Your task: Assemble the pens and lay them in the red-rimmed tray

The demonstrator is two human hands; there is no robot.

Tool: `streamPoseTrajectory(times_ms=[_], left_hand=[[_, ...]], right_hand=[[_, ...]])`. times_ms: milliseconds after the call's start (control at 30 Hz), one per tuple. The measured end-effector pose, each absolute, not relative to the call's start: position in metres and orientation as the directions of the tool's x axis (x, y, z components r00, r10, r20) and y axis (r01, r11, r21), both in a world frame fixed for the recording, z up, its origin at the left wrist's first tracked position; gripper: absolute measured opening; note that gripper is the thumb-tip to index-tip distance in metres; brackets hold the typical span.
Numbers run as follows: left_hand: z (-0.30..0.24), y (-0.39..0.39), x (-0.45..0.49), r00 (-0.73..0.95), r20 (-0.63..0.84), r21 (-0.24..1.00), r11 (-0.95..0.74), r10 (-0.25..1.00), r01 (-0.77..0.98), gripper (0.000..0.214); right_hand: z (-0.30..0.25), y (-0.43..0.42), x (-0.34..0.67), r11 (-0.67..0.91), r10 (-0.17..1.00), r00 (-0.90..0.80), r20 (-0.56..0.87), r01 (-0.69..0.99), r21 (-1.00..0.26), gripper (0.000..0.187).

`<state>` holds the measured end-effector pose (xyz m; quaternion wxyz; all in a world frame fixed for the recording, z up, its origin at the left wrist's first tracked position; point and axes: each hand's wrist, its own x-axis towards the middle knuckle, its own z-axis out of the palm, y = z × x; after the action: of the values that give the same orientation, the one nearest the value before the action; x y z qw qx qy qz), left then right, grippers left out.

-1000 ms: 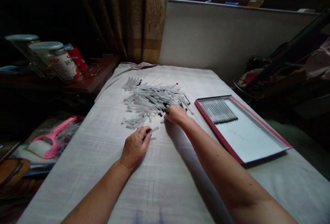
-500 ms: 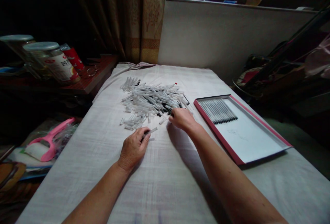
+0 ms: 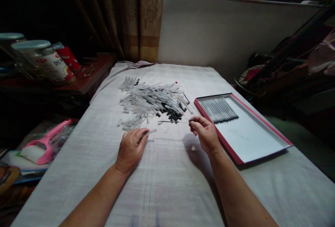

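My left hand [image 3: 131, 149] rests low over the cloth, its thumb and fingers closed on a short clear pen cap [image 3: 152, 131] whose end sticks out to the right. In my right hand [image 3: 205, 133] a thin dark pen refill [image 3: 172, 121] is pinched at one end and points left, roughly level. Beyond both hands lies a pile of clear pen barrels [image 3: 151, 96], with small black pen parts [image 3: 175, 115] heaped at its near right side. Short clear caps [image 3: 132, 121] are gathered at the pile's near left.
On the right, a shallow box with a pink rim [image 3: 220, 138] holds a row of pens [image 3: 219, 110] with black ends. A white cloth [image 3: 162, 181] covers the table. Jars [image 3: 43, 61] and glasses [image 3: 89, 70] stand on a side table, above a pink-handled tool [image 3: 48, 143].
My right hand has drawn back from the black parts, toward the right and nearer me, and now shows the refill. The left hand keeps its hold on the cap. The view has shifted slightly.
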<state>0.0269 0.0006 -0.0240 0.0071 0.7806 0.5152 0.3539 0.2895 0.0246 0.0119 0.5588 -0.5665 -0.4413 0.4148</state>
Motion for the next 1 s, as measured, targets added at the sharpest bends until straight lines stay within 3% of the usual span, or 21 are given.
streamPoseTrajectory(times_ms=[300, 600, 833, 1000], left_hand=[[-0.023, 0.0, 0.025, 0.201, 0.527, 0.402, -0.451, 0.826, 0.797, 0.023], [-0.019, -0.002, 0.028, 0.292, 0.555, 0.313, -0.521, 0.779, 0.794, 0.02], [-0.016, -0.009, 0.039, 0.366, 0.573, 0.288, -0.598, 0.733, 0.748, 0.019], [-0.017, -0.009, 0.04, 0.327, 0.606, 0.326, -0.601, 0.725, 0.73, 0.021]], right_hand=[[0.02, 0.019, 0.294, -0.016, 0.979, 0.201, 0.004, 0.096, -0.995, 0.014], [0.016, 0.02, 0.292, -0.017, 0.988, 0.155, 0.001, 0.111, -0.994, 0.012], [0.008, 0.012, 0.257, -0.084, 0.988, -0.13, -0.088, 0.031, -0.996, 0.024], [0.0, 0.017, 0.238, 0.035, 0.961, -0.277, 0.01, 0.083, -0.996, 0.043]])
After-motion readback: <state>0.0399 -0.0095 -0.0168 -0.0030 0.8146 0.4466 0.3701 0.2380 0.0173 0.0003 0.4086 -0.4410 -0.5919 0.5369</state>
